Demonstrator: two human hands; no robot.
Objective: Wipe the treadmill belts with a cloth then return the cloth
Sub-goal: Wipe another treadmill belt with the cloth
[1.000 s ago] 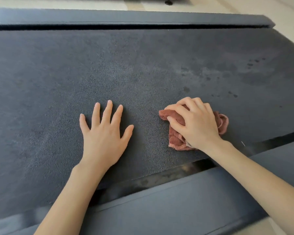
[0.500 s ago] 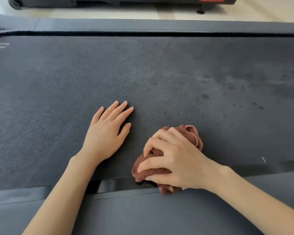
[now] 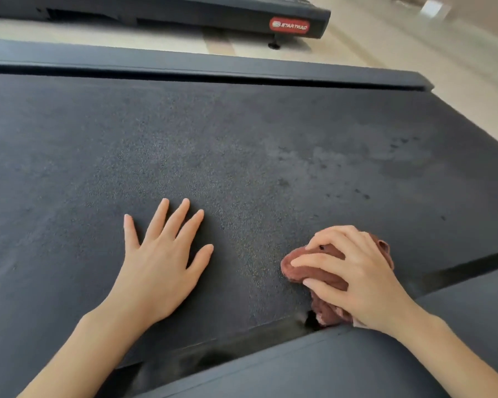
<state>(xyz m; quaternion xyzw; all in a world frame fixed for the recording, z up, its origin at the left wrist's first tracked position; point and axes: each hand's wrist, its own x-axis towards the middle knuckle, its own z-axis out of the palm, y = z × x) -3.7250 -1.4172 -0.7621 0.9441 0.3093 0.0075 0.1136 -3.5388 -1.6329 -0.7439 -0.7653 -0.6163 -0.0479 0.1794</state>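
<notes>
Left hand [image 3: 161,268] flat on belt [image 3: 242,156], fingers [image 3: 181,216] spread and straight; right hand [image 3: 357,280] grips bunched red cloth [image 3: 319,272], fingers curled over it, pressing it on belt's near edge by side rail [image 3: 328,366]; second treadmill [image 3: 184,10] behind.

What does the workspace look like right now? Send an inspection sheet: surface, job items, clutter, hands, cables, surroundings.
Surface: dark treadmill belt, with small dark spots and a paler smudged patch toward the right.
Job's things: reddish-brown cloth bunched at the belt's near edge.
Clutter: nothing seen.
Hands: left hand flat on the belt, fingers spread; right hand grips the cloth.
Cables: nothing seen.
Surroundings: side rails, pale floor, second treadmill with a red label beyond.
</notes>
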